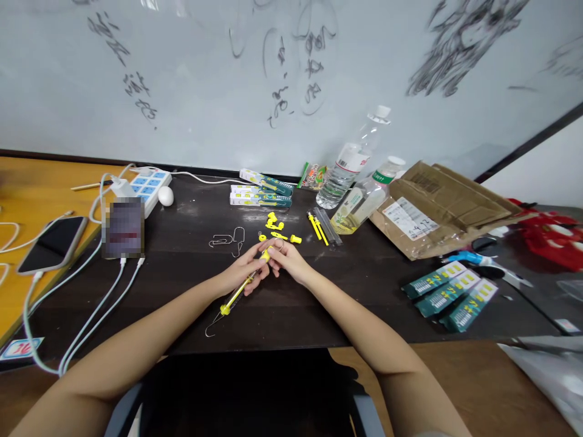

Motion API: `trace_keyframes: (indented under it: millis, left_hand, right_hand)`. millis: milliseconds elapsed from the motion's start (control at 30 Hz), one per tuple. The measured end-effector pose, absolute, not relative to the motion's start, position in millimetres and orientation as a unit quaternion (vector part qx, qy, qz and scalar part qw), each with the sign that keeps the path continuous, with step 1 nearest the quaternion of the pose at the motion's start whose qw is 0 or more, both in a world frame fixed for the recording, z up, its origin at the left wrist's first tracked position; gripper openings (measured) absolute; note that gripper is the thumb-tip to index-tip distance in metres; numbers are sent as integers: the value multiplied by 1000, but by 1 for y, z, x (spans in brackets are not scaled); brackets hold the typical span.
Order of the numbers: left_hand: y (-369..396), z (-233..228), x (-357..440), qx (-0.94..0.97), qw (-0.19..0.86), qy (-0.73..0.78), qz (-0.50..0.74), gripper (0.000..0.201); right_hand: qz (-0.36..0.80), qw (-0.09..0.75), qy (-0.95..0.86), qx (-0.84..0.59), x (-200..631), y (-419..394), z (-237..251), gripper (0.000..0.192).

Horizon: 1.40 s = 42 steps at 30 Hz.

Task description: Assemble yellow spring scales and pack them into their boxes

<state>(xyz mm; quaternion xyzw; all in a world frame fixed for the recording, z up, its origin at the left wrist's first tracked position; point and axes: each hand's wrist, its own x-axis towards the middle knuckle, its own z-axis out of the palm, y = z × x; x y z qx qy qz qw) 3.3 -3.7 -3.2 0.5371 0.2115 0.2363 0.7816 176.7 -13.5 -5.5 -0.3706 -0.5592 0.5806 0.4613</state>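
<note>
Both hands meet over the dark table around a slim spring scale point(237, 292) with a clear tube, yellow fittings and a metal hook at its near end. My left hand point(241, 271) wraps round the tube. At the far end, the fingers of my right hand point(289, 262) pinch the yellow cap, where a wire ring shows. Just beyond them lie several small yellow plastic parts point(275, 226). Bent metal hooks point(238, 241) rest to the left. Yellow rods point(317, 229) and clear tubes point(328, 226) lie to the right.
Boxes point(260, 195) stand at the back; more boxes point(469, 303) lie right, near scissors point(505, 273). Two bottles point(342, 173) stand before a cardboard parcel point(437, 206). On the left are a power strip point(150, 185), phones point(53, 244) and cables point(98, 331).
</note>
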Motion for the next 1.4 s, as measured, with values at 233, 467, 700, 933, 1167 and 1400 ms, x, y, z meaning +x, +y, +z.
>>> trace_keyframes:
  millis: [233,467,700,933,1167,1400]
  left_hand:
    - [1,-9,5,551,763,254,223,55]
    - [0,-7,5,581,760,238,167,42]
    - [-1,-6,3,611,749,200,158,41]
    - [0,-10,3,632,735,202,141,39]
    - [0,-6,3,610,732,236,189,37]
    - [1,-4,6,584,716,288,249,42]
  right_hand:
    - [562,556,-467,-395,178,-9,-6,37]
    - [521,623,-408,-417,192,-4,5,39]
    - [583,605,-379,-388,189,-4,4,39]
    - [602,573,-387,-400,190,-5,3,31]
    - [633,530,-428,-368,184,-9,-2,40]
    - [578,554,-464,-379,172,-15,-6,35]
